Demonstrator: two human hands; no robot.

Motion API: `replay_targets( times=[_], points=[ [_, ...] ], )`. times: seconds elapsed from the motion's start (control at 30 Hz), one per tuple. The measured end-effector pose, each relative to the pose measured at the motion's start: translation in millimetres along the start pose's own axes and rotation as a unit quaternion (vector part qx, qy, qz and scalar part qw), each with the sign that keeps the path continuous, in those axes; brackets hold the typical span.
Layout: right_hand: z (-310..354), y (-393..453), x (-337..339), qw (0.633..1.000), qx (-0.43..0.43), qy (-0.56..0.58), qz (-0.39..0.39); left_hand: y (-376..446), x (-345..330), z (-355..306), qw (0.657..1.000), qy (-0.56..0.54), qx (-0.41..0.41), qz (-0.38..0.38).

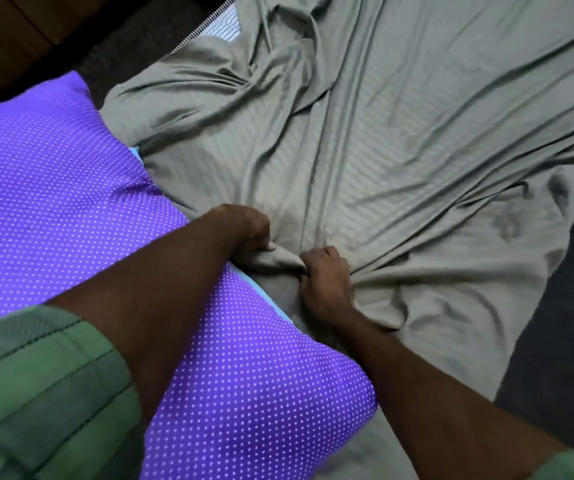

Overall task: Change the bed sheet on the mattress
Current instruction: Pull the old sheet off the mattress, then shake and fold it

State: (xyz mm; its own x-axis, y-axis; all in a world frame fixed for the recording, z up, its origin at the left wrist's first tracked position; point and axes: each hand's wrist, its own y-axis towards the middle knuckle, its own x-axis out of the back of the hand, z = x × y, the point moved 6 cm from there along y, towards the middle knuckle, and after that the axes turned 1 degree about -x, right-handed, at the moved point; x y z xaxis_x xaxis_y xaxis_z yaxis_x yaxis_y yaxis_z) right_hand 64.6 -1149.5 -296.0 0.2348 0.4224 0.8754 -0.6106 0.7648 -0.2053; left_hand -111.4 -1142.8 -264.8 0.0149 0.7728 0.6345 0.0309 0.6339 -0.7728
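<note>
Dark floor (562,306) borders the mattress's right edge. Rumpled grey sheet (399,150) covers the mattress (223,24), bared at its far corner. Left hand (244,226) and right hand (323,275) grip one fold beside the purple pillow (53,188); fingertips hidden.

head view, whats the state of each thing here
grey-green striped bed sheet: loose, wrinkled, bunched at the hands
purple white-dotted pillow: lying at the sheet's left edge, under the left forearm
left hand: gripping a sheet fold
right hand: gripping the same fold
striped mattress: corner uncovered
</note>
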Motion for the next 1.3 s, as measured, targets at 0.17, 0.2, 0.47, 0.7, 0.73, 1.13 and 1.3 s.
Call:
replay_targets(
  times=[0.17,0.2,0.47,0.7,0.73,1.13,1.3],
  points=[
    [-5,3,-35,0.94,-0.168,0.241,0.176,-4,21,-13,0.972,0.117,-0.068,-0.192],
    [-1,1,-39,0.911,-0.191,0.306,0.2,-4,21,-14,0.97,0.135,-0.08,-0.183],
    [-5,5,12,0.99,-0.102,-0.056,-0.078,6,17,-13,0.981,0.118,-0.027,-0.153],
    [-1,11,5,0.993,0.017,-0.086,-0.085,10,12,-14,0.96,0.173,-0.053,-0.215],
    [-2,9,5,0.995,0.004,-0.03,-0.094,9,12,-15,0.953,0.185,-0.07,-0.23],
    [-17,14,-15,0.969,-0.076,0.167,0.163,-7,0,27,0.983,0.096,0.153,0.024],
    [-24,5,13,0.994,-0.026,-0.086,-0.054,3,19,13,0.977,0.098,0.02,-0.19]
  ],
)
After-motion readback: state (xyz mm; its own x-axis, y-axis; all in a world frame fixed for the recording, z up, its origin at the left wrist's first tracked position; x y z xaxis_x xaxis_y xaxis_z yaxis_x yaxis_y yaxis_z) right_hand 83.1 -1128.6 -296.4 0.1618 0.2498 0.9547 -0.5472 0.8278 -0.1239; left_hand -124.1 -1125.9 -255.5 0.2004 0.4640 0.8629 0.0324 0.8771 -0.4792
